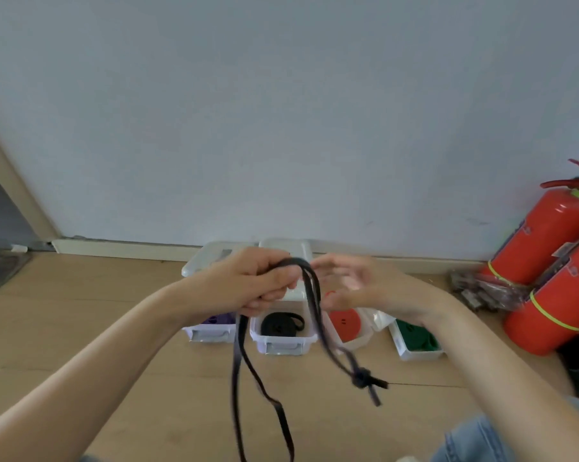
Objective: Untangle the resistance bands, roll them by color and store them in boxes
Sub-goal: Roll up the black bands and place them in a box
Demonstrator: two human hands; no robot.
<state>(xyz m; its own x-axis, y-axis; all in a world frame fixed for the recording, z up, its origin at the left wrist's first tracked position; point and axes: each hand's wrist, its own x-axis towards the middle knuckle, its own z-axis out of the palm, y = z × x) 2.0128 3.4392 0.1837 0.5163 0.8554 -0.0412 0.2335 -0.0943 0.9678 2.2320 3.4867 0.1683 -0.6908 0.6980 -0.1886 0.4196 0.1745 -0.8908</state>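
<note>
My left hand (254, 281) grips a black resistance band (314, 305) in front of the boxes. The band drapes over that hand; one loop hangs down toward me, and another strand runs down to the right to a knot (363, 377). My right hand (354, 285) is beside the band with relaxed fingers, blurred, and holds nothing that I can see. Below stand clear boxes on the floor: one with a purple band (219, 319), one with a rolled black band (279, 325), one with a red roll (346, 323), one with a green band (418, 338).
Two red fire extinguishers (544, 248) lean at the right by the wall, with a pile of clear packets (481, 288) at their base. White box lids (281, 248) lie behind the boxes. A door frame (18, 191) rises at the left. My jeans-clad knee (474, 441) shows at the bottom right.
</note>
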